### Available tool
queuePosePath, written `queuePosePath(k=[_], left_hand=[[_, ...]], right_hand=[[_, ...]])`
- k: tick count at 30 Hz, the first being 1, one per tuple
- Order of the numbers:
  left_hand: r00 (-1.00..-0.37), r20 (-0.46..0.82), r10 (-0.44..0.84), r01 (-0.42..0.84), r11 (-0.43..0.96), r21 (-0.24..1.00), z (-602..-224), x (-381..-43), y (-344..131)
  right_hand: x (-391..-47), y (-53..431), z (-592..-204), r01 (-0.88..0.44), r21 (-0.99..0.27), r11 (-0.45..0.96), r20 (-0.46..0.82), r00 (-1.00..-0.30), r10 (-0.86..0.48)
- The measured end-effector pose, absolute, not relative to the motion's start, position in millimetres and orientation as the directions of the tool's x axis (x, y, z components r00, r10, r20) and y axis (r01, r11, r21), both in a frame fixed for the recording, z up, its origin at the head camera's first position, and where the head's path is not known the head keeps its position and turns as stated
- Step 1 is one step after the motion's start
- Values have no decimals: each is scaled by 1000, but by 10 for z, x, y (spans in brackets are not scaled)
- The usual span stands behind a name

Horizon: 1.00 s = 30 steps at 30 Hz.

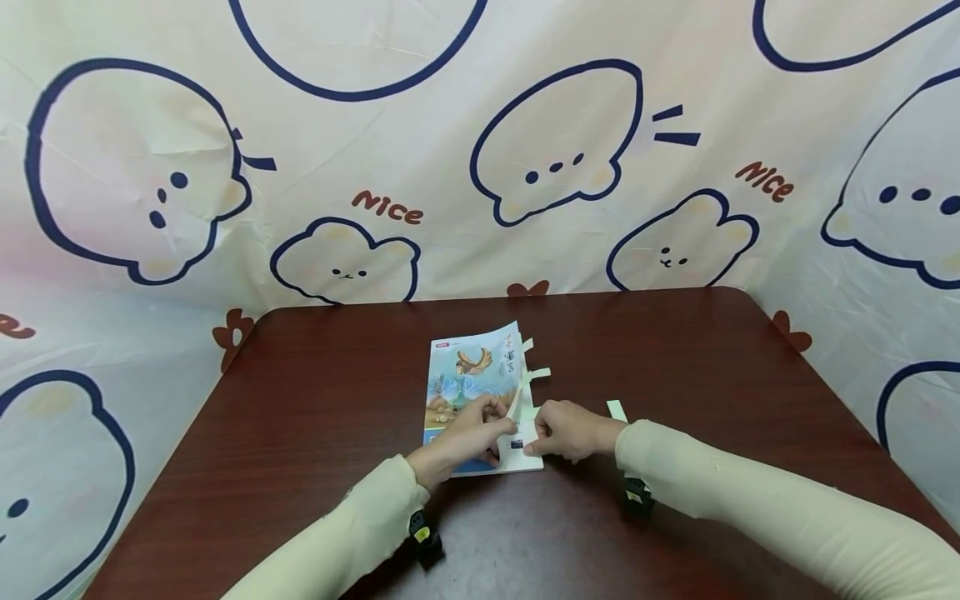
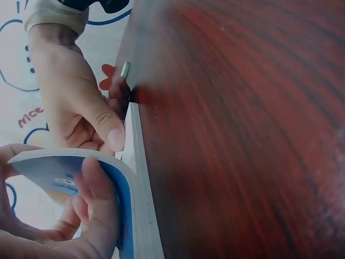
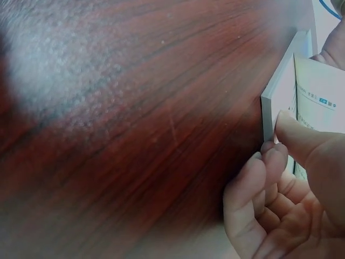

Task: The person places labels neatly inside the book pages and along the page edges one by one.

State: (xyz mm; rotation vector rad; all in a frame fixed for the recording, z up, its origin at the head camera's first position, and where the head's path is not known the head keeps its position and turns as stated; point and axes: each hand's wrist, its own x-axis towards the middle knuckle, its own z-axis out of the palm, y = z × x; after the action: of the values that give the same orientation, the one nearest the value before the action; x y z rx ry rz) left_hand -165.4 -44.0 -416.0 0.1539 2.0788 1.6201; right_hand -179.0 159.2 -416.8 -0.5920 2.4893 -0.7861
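A book with an illustrated blue cover lies on the table, its front part bent up at the lower right. The left hand holds this lifted part; in the left wrist view its fingers curl against the blue cover. At the book's right edge, the right hand pinches the lower pages, with the thumb on top of a white page and a fingertip at the edge below. Pale sticky tabs stick out from the right side of the book.
The dark brown wooden table extends around the book. Beyond the right wrist lies a pale green strip. A cloth with cartoon drawings hangs behind the table and along both sides.
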Motion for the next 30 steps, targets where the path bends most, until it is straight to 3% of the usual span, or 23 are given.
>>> queuePosePath(k=[6,20,30], left_hand=[[-877,-299,377,-182,315,931,-4157,-1645,-393],[-889,-260,377,-28,521,853,-4121,-1629,-283],[-888,-274,369,-9,582,813,-4131,-1603,-249]], right_hand=[[-1782,1597,-4178,-259,-624,737,-287,-801,-525],[-1726,1597,-4178,-283,-646,709,-223,-819,-529],[-1698,1659,-4213,-349,-675,650,-141,-804,-578]])
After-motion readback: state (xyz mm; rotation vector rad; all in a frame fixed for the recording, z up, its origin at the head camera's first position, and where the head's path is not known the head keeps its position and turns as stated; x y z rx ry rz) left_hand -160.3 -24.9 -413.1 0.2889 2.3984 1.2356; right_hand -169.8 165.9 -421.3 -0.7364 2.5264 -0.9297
